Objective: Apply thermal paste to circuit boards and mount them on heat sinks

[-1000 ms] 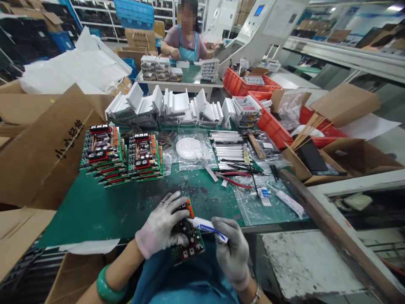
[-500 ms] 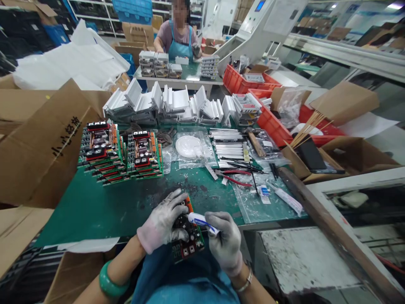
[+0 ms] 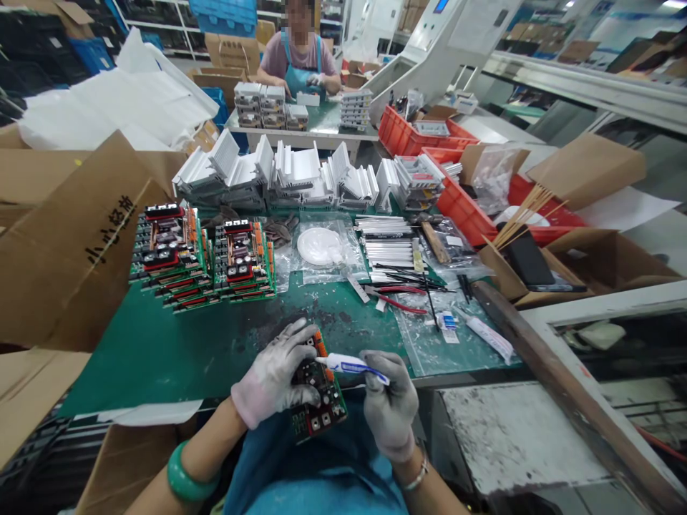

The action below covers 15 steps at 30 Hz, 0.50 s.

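My gloved left hand (image 3: 279, 375) grips the left side of a circuit board (image 3: 322, 404), tilted at the table's front edge above my lap. Orange connectors run along the board's upper right side, and dark components cover its face. Between the thumb and fingers of my gloved right hand (image 3: 391, 404) is a white and blue squeeze tube (image 3: 351, 365). Its narrow nozzle points left and reaches over the upper part of the board, close to my left fingers. Whether the tip touches a component I cannot tell.
Stacked circuit boards (image 3: 241, 261) stand at the left, with white metal heat sinks (image 3: 298, 172) behind. Red-handled pliers (image 3: 400, 297), metal strips (image 3: 389, 243) and another tube (image 3: 489, 337) lie to the right. Red crates (image 3: 461, 207) stand beyond. A co-worker (image 3: 300, 61) sits opposite.
My right hand has shifted right with the tube, which now lies flatter, its nozzle higher on the board. My left hand and the board have hardly moved.
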Available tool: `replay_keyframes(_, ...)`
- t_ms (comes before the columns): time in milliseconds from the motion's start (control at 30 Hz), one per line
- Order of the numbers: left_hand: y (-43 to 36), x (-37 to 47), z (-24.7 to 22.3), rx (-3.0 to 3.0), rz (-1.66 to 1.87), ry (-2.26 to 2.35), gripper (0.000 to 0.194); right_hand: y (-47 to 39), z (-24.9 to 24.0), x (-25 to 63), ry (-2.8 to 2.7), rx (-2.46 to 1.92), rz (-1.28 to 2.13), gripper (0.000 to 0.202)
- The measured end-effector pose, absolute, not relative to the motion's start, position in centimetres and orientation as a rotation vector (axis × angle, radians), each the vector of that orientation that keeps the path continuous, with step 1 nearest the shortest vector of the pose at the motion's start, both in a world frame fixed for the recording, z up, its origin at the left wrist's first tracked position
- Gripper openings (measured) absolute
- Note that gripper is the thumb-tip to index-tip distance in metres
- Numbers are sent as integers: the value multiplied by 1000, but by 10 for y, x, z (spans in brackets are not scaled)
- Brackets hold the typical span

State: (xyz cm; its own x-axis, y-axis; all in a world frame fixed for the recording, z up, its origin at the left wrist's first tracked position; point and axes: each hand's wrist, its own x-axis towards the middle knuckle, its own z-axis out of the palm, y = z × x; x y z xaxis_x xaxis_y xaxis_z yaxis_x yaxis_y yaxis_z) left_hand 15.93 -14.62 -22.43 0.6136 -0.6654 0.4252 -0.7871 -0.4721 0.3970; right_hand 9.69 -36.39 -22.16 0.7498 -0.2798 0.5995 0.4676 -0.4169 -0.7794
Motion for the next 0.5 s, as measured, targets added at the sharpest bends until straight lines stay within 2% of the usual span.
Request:
replay_keyframes(133,-145,155,-215,2371,264,-1141,61,-371,-220,87,17,-1754,-789,15)
replay_keyframes(333,-146,135,-212,2363,204,-1200,90,-378,-220,77,-132,-1813,-718,16)
replay_keyframes(500,-149,134,-219,2338,165,-1201,87,-375,-215,83,-279,-1897,-733,16)
